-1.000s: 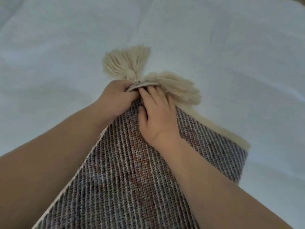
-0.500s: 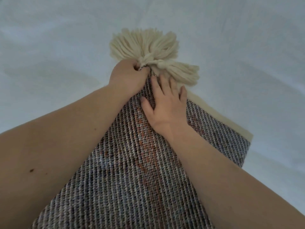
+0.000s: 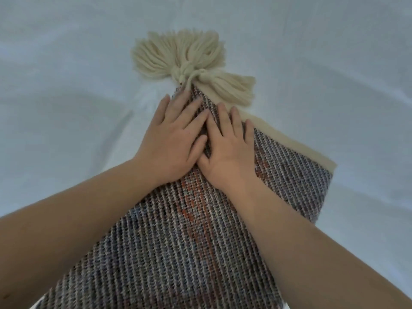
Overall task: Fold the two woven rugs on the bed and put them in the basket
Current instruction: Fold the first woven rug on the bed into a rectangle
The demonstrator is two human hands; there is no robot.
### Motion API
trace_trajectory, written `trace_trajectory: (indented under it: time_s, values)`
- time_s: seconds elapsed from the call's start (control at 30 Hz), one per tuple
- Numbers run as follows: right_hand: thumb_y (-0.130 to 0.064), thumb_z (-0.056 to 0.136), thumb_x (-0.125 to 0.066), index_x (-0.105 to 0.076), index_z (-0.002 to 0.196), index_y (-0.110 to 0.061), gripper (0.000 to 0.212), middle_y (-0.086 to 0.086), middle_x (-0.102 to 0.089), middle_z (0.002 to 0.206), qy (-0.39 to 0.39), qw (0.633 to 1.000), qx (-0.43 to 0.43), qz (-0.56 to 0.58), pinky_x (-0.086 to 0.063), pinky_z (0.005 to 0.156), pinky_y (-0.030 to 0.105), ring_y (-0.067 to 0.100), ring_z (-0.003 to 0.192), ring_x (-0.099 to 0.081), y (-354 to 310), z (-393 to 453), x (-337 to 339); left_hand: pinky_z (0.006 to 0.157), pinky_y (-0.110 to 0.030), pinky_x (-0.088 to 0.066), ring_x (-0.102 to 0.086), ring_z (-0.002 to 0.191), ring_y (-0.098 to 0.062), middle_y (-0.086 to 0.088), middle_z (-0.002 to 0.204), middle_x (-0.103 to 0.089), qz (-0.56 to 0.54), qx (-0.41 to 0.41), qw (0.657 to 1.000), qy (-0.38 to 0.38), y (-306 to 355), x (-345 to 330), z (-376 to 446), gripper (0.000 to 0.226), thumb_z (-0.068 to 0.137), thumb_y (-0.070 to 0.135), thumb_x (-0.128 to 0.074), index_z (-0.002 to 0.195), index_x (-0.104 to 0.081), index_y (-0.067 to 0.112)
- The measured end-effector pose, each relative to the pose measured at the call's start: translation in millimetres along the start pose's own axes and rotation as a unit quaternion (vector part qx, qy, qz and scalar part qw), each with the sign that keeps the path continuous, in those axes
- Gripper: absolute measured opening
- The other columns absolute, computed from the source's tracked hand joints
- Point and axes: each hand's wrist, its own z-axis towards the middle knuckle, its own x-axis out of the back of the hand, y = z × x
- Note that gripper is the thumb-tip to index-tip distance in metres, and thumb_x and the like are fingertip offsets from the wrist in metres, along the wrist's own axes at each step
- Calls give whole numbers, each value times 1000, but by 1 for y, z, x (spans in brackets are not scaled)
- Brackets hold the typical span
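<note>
A grey, blue and rust woven rug (image 3: 178,241) lies folded on the white bed, its far corner pointing away from me. Cream tassels (image 3: 185,56) fan out from that corner, one bunch at the tip and one to the right. A cream edge of the rug (image 3: 289,141) shows along the right side. My left hand (image 3: 171,139) lies flat on the rug near the corner, fingers straight and spread. My right hand (image 3: 229,146) lies flat beside it, the two thumbs touching. Only one rug is in view, and no basket.
The white bed sheet (image 3: 66,108) spreads out on all sides of the rug, with soft creases at the left. My two forearms cross the lower half of the view.
My left hand has let go of the corner by the tassels and now lies flat. Both hands have slid a little back from the tip, and the tassels lie spread on the sheet.
</note>
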Motion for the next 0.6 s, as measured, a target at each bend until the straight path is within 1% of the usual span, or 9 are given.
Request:
trace_trajectory:
  time_s: [0.03,0.1,0.17,0.23,0.33,0.4,0.47,0.53,0.6]
  values:
    - [-53,92,-21,-15,158,-21,74,5,-5,167,-2,1000,2,-10,7,120,49,27,153,1,2,-3,-1,123,-49,-4,-16,152,-28,-13,160,-29,31,-42,998,-45,-2,-3,-7,64,102,44,-25,153,-33,7]
    - [-55,92,-19,-12,158,-22,74,5,-3,167,-12,1000,-1,-16,9,120,48,27,153,2,7,-7,-3,124,-44,2,-10,153,-24,-12,163,-21,50,-79,989,-112,-10,-6,-5,71,102,51,-13,156,-22,6]
    - [-59,96,-21,-11,159,-23,73,5,-3,167,-11,1000,-18,-13,9,120,48,27,153,2,13,-10,-3,124,-42,3,-6,153,-22,-9,165,-12,76,-87,983,-140,-21,-9,7,76,99,56,-4,158,-12,9]
    - [-61,99,-22,-11,159,-24,72,5,-4,167,-8,999,-44,-6,8,120,48,26,153,2,21,-13,-1,124,-43,0,-4,153,-22,-8,166,-8,119,-78,979,-149,-28,-9,18,76,98,56,0,158,-6,11]
    - [-62,99,-22,-9,159,-25,71,5,-3,167,-15,998,-67,9,9,120,48,26,153,3,30,-19,1,124,-45,-3,-8,153,-27,-14,165,-13,131,-70,980,-133,-17,-7,31,75,97,51,-7,157,-14,7]
    - [-60,99,-24,-11,159,-24,71,6,-5,167,-9,998,-65,16,7,120,49,27,153,1,33,-22,1,124,-46,-7,-13,152,-30,-16,163,-20,108,-127,978,-128,0,-9,40,72,97,46,-16,155,-22,5]
    - [-57,99,-27,-12,159,-23,70,6,-7,167,-10,997,-70,21,6,120,48,26,153,0,37,-24,2,124,-46,-7,-16,152,-28,-13,163,-23,97,-173,968,-155,9,-14,52,72,95,46,-14,156,-22,8]
    - [-55,100,-26,-11,158,-26,67,5,-6,167,-19,996,-86,26,7,120,47,25,153,1,48,-29,4,124,-46,-6,-16,152,-26,-10,163,-24,102,-173,962,-183,8,-16,64,76,92,49,-10,157,-19,12]
    - [-56,101,-25,-11,158,-28,65,4,-6,167,-22,995,-97,33,6,121,47,25,153,1,59,-34,6,124,-46,-5,-17,151,-26,-9,163,-25,113,-166,963,-182,4,-17,72,77,92,53,-11,158,-18,13]
